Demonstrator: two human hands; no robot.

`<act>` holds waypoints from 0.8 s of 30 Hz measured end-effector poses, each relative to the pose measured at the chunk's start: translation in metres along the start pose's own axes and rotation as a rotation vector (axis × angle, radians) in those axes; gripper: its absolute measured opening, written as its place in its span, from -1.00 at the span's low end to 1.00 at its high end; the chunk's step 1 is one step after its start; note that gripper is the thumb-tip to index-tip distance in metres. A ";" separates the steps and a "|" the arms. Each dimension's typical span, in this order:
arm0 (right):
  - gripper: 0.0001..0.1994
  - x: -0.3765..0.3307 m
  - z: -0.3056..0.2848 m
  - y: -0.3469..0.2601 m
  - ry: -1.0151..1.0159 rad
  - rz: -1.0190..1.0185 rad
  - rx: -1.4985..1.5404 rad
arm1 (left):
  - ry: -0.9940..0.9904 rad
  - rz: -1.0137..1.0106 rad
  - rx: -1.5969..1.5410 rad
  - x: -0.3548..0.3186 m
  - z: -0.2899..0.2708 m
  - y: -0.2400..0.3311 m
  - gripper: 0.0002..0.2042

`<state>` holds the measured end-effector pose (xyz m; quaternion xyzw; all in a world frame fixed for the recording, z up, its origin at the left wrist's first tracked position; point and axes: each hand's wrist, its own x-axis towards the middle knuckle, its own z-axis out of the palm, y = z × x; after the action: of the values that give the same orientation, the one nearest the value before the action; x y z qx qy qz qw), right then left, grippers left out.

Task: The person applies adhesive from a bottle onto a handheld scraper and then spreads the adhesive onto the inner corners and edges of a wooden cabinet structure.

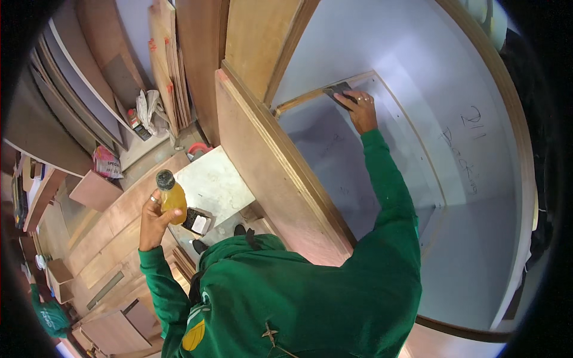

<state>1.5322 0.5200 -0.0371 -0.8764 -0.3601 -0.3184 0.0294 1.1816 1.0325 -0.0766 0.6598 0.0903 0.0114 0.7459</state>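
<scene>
Left grip (154,216) wraps the amber bottle (172,195); right grip (360,107) presses a dark pad (338,92) on the panel's wooden edge (310,96).

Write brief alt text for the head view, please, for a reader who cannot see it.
A person in a green hoodie presses a dark pad with the right hand against a grey laminated board, while the left hand holds up a bottle of yellow liquid.

Plywood sheets (173,65) lean upright near a crumpled bag (149,110).
</scene>
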 end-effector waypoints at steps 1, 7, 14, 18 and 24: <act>-0.54 -0.005 0.000 -0.002 0.045 -0.022 -0.006 | 0.013 0.004 -0.003 -0.002 0.000 0.000 -0.46; -0.55 0.011 -0.023 0.004 -0.042 -0.013 -0.001 | 0.014 -0.005 0.018 -0.004 -0.001 0.005 -0.49; -0.59 0.023 -0.030 0.001 -0.182 -0.040 0.074 | 0.005 0.038 0.009 0.001 0.008 0.005 -0.48; -0.62 0.022 -0.036 0.016 -0.162 0.000 0.107 | 0.026 0.016 0.001 -0.002 0.007 0.003 -0.47; -0.55 0.007 -0.004 0.021 -0.031 0.097 -0.009 | -0.003 -0.012 0.027 -0.002 0.007 0.002 -0.46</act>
<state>1.5478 0.5075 -0.0256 -0.8977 -0.3164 -0.3046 0.0351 1.1809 1.0255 -0.0734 0.6693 0.0934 0.0048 0.7371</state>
